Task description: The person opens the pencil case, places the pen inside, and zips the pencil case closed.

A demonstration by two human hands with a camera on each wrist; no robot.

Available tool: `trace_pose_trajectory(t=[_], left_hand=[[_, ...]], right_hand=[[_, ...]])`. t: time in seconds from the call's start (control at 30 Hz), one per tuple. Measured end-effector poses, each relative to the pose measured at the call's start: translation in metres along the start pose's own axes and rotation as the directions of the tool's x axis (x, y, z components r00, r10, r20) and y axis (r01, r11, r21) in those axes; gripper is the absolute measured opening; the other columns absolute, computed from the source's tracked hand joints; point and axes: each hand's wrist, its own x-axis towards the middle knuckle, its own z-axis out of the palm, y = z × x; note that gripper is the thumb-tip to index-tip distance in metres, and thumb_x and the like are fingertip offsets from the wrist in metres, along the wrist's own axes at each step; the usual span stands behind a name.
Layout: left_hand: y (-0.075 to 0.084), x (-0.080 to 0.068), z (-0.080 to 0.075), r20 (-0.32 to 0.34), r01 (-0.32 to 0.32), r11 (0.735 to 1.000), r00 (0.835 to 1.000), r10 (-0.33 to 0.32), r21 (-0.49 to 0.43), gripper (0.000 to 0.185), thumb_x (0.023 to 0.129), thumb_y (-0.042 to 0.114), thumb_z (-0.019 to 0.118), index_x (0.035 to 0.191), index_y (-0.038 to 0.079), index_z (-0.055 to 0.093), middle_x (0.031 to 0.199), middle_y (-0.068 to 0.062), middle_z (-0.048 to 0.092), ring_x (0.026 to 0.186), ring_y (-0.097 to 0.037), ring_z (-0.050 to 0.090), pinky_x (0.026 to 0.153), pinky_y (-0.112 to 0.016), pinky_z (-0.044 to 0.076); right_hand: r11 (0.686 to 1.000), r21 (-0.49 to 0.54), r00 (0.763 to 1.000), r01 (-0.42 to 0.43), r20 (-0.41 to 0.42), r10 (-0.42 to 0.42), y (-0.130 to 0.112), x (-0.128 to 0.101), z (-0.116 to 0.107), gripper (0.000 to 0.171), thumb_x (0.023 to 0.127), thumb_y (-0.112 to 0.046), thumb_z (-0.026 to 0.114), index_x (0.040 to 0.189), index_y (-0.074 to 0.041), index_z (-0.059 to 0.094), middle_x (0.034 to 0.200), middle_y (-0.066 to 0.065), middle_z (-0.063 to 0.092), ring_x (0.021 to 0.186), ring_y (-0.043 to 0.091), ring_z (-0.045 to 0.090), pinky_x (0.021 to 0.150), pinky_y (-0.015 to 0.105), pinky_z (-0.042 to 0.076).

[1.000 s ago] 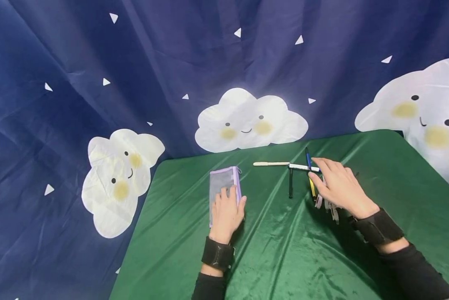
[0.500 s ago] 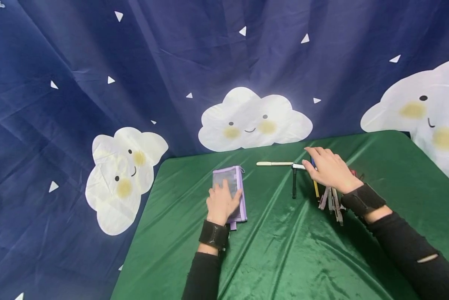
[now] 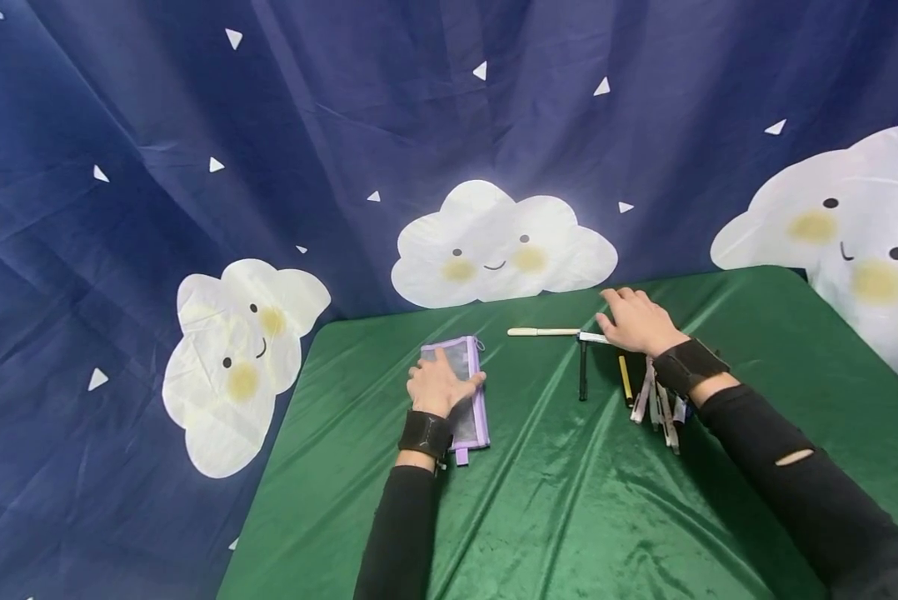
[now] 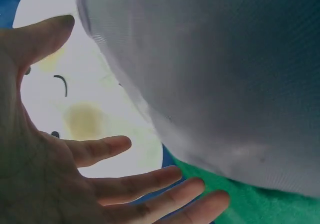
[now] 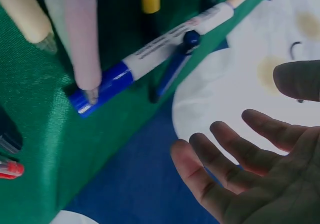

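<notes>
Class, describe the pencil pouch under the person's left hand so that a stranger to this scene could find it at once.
Start at the green tablecloth before the cloud backdrop. On its left part, apart from the scattered pens, lies the pouch with the left hand on it. It alone is flat, grey mesh, edged in lilac.

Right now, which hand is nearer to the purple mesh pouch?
Left. The left hand rests on the purple mesh pouch, fingers spread over it. The right hand is off to the pouch's right, over the scattered pens.
</notes>
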Motion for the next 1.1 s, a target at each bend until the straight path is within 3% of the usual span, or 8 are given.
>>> trace_pose_trajectory(t=[0.3,0.6,0.67,0.77,0.87,1.1], left_hand=[[0.0,0.008,0.008,0.037,0.036,0.999,0.999,-0.037,0.026,0.113,0.052,0.08,0.058,0.139,0.013,0.03,0.124,-0.027,0.05,0.111,-0.043,0.048,0.076,-0.05,0.048],[-0.004,0.014,0.009,0.078,0.008,0.999,0.997,-0.012,0.043,0.098,0.062,0.068,0.057,0.136,0.007,0.035,0.123,-0.024,0.053,0.106,-0.041,0.05,0.077,-0.047,0.048],[-0.006,0.014,0.008,0.101,-0.002,0.999,0.995,-0.002,0.044,0.096,0.063,0.064,0.057,0.136,0.006,0.035,0.124,-0.024,0.053,0.106,-0.041,0.05,0.078,-0.047,0.048],[-0.009,0.015,0.005,0.118,-0.015,1.0,0.993,0.014,0.015,0.09,0.064,0.058,0.057,0.135,0.006,0.038,0.123,-0.023,0.054,0.105,-0.041,0.051,0.079,-0.048,0.047],[-0.01,0.015,0.002,0.124,-0.023,0.999,0.992,0.027,-0.029,0.085,0.065,0.056,0.057,0.132,0.005,0.042,0.121,-0.024,0.054,0.103,-0.042,0.051,0.078,-0.049,0.047],[-0.01,0.017,0.0,0.13,-0.051,0.999,0.99,0.052,-0.009,0.084,0.069,0.054,0.053,0.132,0.0,0.04,0.122,-0.027,0.053,0.105,-0.043,0.051,0.081,-0.046,0.046]], right_hand=[[0.996,0.006,0.987,-0.089,0.135,0.087,0.016,0.019,0.005,0.054,0.09,-0.027,0.043,0.136,0.0,0.032,0.129,0.032,0.04,0.113,0.049,0.043,0.083,0.062,0.04],[0.992,0.019,0.96,-0.127,0.252,0.119,0.021,0.028,0.005,0.06,0.089,-0.027,0.047,0.136,0.004,0.027,0.128,0.034,0.042,0.11,0.052,0.044,0.085,0.06,0.041],[0.99,0.024,0.958,-0.137,0.256,0.126,0.023,0.029,0.009,0.055,0.087,-0.025,0.05,0.129,0.005,0.035,0.119,0.034,0.047,0.103,0.051,0.048,0.079,0.057,0.043],[0.988,0.044,0.964,-0.15,0.229,0.136,0.028,0.031,0.013,0.036,0.082,-0.019,0.054,0.108,0.005,0.048,0.1,0.03,0.054,0.086,0.044,0.054,0.068,0.049,0.045],[0.983,0.066,0.967,-0.171,0.2,0.155,0.033,0.033,0.017,0.017,0.078,-0.012,0.055,0.087,0.001,0.05,0.084,0.023,0.055,0.072,0.033,0.052,0.058,0.041,0.041],[0.973,0.084,0.959,-0.216,0.208,0.195,0.04,0.038,0.02,0.011,0.073,-0.005,0.054,0.074,-0.003,0.043,0.071,0.012,0.043,0.064,0.028,0.045,0.054,0.035,0.036]])
